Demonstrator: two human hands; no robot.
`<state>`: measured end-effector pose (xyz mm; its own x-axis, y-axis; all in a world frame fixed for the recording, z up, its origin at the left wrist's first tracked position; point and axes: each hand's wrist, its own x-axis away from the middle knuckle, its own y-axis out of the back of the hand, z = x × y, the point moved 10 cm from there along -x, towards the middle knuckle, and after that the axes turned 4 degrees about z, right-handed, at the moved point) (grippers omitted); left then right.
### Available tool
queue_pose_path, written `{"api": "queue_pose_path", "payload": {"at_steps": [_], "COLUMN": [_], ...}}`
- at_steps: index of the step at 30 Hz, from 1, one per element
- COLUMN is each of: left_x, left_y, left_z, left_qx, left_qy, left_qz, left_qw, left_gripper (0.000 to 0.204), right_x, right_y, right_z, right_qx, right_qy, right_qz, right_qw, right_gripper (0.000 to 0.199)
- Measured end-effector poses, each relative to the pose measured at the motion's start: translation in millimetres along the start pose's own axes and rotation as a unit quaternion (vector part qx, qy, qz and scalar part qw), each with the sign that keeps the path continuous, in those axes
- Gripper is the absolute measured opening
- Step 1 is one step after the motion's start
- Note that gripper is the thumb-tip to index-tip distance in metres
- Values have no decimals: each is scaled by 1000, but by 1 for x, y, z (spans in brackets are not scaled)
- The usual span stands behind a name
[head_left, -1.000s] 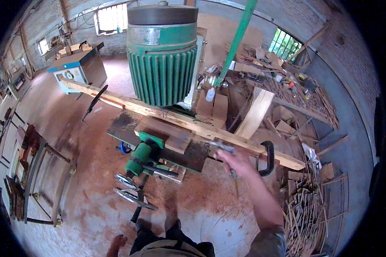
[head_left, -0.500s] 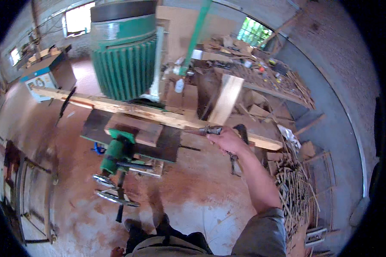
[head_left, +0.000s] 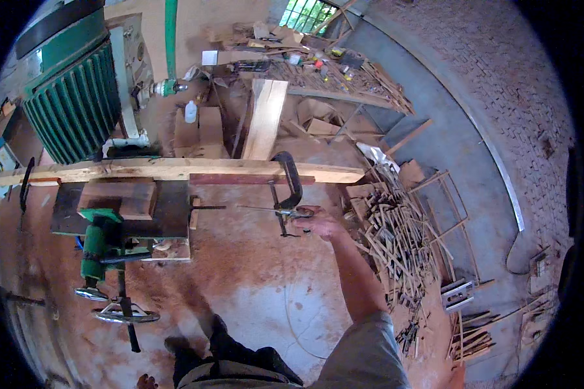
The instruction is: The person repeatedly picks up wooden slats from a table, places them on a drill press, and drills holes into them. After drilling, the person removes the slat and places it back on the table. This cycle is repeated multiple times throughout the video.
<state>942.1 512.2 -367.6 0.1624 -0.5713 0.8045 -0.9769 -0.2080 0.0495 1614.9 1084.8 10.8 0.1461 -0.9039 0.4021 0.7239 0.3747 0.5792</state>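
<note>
My right hand (head_left: 318, 223) reaches forward and grips the screw handle of a black C-clamp (head_left: 291, 185). The clamp hooks over a long rough wooden plank (head_left: 175, 170) and holds it near its right end. The plank lies across the table of a green woodworking machine (head_left: 120, 214) with a big ribbed green motor (head_left: 74, 110) behind it. A thin metal rod (head_left: 256, 209) runs from the machine toward my hand. My left hand is out of view.
Two handwheels (head_left: 117, 314) stick out low at the machine's front. A pile of wood offcuts and sticks (head_left: 402, 240) lies on the floor to the right. A board (head_left: 265, 120) leans behind the plank. A cluttered bench (head_left: 318, 65) stands at the back. Sawdust covers the floor.
The view has swung left and down, so machine and plank now sit further left. My right hand has stayed at the clamp's screw, and the clamp now stands upright over the plank.
</note>
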Motion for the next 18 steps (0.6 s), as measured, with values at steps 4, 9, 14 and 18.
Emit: {"api": "queue_pose_path", "payload": {"at_steps": [4, 9, 14, 18], "left_x": [18, 60, 80, 77], "left_y": [5, -10, -28, -44], "left_z": [17, 13, 41, 63], "left_qx": [-83, -205, -237, -207], "left_qy": [115, 16, 84, 68], "left_qz": [-33, -98, -106, -56], "left_qw": [989, 974, 962, 974], "left_gripper": [72, 57, 55, 56], "right_x": [-11, -16, 1, 17], "right_y": [-11, -45, -90, -140], "right_z": [-8, 18, 87, 164], "right_qx": [128, 284, 230, 175], "right_qy": [-18, -5, 63, 138], "right_qz": [37, 76, 19, -9], "right_qw": [991, 956, 971, 975], "right_gripper": [63, 61, 53, 46]}}
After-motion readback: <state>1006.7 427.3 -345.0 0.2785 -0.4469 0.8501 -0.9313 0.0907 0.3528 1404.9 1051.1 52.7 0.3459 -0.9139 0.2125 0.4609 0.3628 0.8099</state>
